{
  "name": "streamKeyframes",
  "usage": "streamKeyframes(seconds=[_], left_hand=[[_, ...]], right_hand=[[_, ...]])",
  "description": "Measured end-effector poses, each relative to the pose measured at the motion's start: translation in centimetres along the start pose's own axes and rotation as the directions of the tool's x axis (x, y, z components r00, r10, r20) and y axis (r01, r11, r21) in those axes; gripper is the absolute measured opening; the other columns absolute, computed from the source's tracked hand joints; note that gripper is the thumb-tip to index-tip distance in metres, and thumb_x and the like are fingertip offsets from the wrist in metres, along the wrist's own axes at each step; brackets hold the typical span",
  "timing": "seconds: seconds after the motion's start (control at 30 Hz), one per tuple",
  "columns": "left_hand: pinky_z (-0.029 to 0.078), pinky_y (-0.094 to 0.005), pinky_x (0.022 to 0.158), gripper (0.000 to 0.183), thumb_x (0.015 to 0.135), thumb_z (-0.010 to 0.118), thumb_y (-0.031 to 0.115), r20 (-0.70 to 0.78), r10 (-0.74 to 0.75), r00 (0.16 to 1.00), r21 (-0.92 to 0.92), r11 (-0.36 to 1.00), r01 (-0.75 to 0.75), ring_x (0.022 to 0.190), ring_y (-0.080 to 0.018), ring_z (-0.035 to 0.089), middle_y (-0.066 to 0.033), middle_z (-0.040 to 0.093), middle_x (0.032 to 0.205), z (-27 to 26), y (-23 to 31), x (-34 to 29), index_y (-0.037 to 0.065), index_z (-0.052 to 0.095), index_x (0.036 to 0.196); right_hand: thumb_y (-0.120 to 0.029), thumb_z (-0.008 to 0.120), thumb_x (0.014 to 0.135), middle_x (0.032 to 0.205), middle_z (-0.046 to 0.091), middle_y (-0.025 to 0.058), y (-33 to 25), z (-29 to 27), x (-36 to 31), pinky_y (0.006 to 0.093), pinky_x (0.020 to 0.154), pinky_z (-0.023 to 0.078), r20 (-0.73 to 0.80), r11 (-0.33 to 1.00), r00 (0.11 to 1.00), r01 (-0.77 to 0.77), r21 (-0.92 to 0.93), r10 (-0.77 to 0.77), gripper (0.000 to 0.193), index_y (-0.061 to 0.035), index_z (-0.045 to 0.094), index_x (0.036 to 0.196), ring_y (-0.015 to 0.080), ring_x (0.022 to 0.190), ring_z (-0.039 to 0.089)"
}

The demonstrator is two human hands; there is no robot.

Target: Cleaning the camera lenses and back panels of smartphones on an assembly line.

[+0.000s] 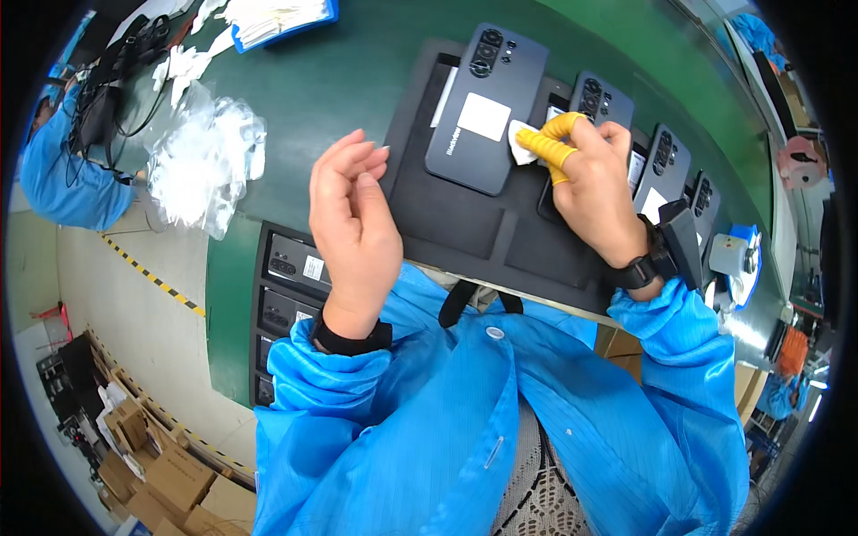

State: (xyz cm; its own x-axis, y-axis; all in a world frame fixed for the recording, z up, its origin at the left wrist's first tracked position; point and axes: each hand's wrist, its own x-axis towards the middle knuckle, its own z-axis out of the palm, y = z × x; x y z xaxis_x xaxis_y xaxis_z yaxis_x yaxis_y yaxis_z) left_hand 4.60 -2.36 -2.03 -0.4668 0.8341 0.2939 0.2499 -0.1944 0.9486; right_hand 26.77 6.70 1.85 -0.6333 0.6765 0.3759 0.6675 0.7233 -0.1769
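Note:
My right hand (601,183), with yellow finger covers on some fingers, pinches a small folded white wipe (522,145). The wipe is at the right edge of a dark smartphone (474,152), which lies back up with a white label and a camera block at its far end. My left hand (356,237) hovers to the left of this phone, fingers loosely curled and nothing in them. Under the phone is a black compartmented tray (447,219). Several similar phones, such as the one beyond my right hand (608,96), lie in a row to the right. My right hand partly hides the nearest of these.
A green table (331,80) carries a heap of clear plastic bags (207,161) and a blue tray of white pieces (284,20) at left. More boxed phones sit in a black rack (290,263) below left. Another person's blue sleeve (67,179) shows far left.

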Motion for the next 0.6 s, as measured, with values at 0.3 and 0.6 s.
streamKeyframes(seconds=[0.3, 0.6], left_hand=[[0.041, -0.0378, 0.105, 0.033, 0.091, 0.040, -0.011, 0.174, 0.157, 0.972, 0.411, 0.886, -0.217, 0.124, -0.0311, 0.055, -0.0152, 0.062, 0.126, -0.1, 0.8, 0.4, 0.003, 0.064, 0.110], [0.040, -0.0412, 0.105, 0.031, 0.091, 0.048, -0.004, 0.241, 0.135, 0.961, 0.468, 0.852, -0.237, 0.131, -0.0380, 0.048, -0.0136, 0.064, 0.126, 0.7, 0.8, 0.6, 0.005, 0.064, 0.116]], right_hand=[[-0.004, 0.067, 0.072, 0.086, 0.060, -0.0002, -1.9, 0.3, -0.8, 0.0463, 0.093, 0.033, 0.151, 0.970, 0.959, 0.234, 0.063, -0.241, 0.020, -0.0106, 0.075, 0.090, 0.0169, 0.083, 0.060], [0.007, 0.062, 0.070, 0.090, 0.062, 0.0017, 0.8, -2.7, -2.0, 0.0400, 0.087, 0.033, 0.026, 0.998, 0.998, 0.055, -0.042, -0.054, 0.040, -0.0156, 0.076, 0.100, 0.0194, 0.083, 0.057]])
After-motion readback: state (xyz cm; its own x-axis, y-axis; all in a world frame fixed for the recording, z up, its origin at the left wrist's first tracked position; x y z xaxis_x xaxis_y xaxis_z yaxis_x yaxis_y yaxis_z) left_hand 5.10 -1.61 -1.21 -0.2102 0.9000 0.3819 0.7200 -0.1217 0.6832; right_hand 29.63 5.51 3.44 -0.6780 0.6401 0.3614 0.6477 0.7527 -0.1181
